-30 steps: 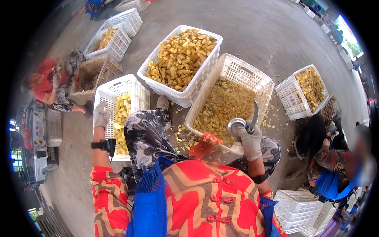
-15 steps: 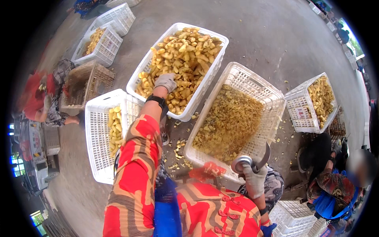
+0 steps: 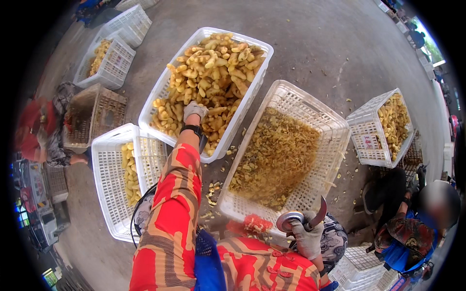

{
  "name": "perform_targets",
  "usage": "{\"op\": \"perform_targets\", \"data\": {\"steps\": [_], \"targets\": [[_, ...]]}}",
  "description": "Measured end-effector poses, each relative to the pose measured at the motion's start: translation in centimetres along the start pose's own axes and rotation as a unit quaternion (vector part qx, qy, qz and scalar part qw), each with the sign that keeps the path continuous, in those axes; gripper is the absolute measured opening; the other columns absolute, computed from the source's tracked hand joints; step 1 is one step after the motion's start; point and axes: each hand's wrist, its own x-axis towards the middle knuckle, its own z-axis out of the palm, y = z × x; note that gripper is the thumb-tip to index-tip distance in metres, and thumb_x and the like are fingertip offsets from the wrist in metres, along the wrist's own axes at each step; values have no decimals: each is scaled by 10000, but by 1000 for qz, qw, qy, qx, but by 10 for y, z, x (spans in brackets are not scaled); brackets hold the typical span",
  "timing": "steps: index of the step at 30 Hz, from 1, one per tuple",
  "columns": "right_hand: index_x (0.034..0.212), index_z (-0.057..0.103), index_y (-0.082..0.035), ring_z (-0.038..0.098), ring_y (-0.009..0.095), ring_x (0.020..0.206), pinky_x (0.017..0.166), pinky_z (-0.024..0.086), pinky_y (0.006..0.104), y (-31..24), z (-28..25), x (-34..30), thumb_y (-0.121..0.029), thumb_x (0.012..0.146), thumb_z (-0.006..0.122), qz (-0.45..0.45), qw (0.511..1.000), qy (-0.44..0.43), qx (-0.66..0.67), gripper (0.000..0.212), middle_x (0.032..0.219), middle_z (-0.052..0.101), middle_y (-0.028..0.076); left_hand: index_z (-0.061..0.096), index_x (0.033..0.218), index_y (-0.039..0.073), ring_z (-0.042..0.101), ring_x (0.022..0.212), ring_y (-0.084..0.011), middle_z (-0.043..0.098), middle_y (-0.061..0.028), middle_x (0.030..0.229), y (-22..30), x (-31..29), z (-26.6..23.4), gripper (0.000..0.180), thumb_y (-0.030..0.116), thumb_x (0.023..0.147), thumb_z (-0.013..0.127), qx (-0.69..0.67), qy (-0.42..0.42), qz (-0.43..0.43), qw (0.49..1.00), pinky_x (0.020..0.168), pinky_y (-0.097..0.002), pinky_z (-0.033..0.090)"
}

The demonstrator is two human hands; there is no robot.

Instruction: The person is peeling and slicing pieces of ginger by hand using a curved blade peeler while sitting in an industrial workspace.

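Observation:
My left hand (image 3: 194, 110), in a pale glove, reaches down among knobby ginger roots (image 3: 218, 60) heaped in a large white crate (image 3: 267, 68). Its fingertips are hidden by the back of the hand, so whether they grip a root does not show. At lower right my gloved right hand (image 3: 307, 240) is closed around a hand tool with a hooked metal blade (image 3: 319, 213) and a round metal end (image 3: 287, 221). That hand is beside the near rim of a white basket (image 3: 335, 145) holding a deep layer of ginger peelings (image 3: 281, 155).
A white crate (image 3: 104, 194) at left holds paler ginger (image 3: 130, 172). Another ginger-filled crate (image 3: 366, 128) stands at right, near a seated person (image 3: 407, 233). A brown crate (image 3: 104, 111) and a person in red (image 3: 36, 128) are farther left. Scraps (image 3: 212, 191) litter the concrete floor.
My left hand has moved left and nearer within the ginger heap. My right hand, still gripping the tool, is slightly lower and farther left. The whole view has shifted a little.

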Motion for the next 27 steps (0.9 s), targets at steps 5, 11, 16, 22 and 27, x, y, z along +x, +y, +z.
{"op": "perform_targets", "data": {"steps": [5,11,16,22,27], "targets": [[915,614,25,592,74,622,529,489,223,4,-3,-5,-39,865,617,-46,999,-19,-21,82,755,620,26,592,1123,91,635,837,-164,657,-79,997,35,-67,-78,252,174,887,615,-421,4,-6,907,664,-290,530],[963,610,9,573,66,597,526,482,210,4,-1,-16,-58,865,619,-81,995,-16,61,119,748,618,17,562,1147,46,648,721,-112,670,-103,978,70,-207,-182,283,121,883,630,-565,-175,206,780,619,-209,559],[957,619,-10,561,58,574,499,463,204,13,3,-20,-100,865,644,-120,982,37,145,131,739,612,3,531,1198,-11,652,757,-143,654,-116,1040,89,-358,-186,361,102,860,593,-592,-249,279,714,659,-224,542],[928,633,-57,519,48,490,412,368,182,-15,5,-74,-154,877,638,-148,978,-5,150,110,683,611,-6,528,1171,5,649,800,-128,649,-81,996,85,-475,-152,472,-31,738,714,-571,-179,316,736,612,-228,550],[924,640,-34,582,70,542,445,449,187,-18,6,-79,-71,848,644,-164,974,-18,154,85,732,635,10,536,1137,21,632,821,-116,649,-74,1003,74,-514,-130,450,-37,739,737,-535,-30,392,748,690,-247,550]]}}
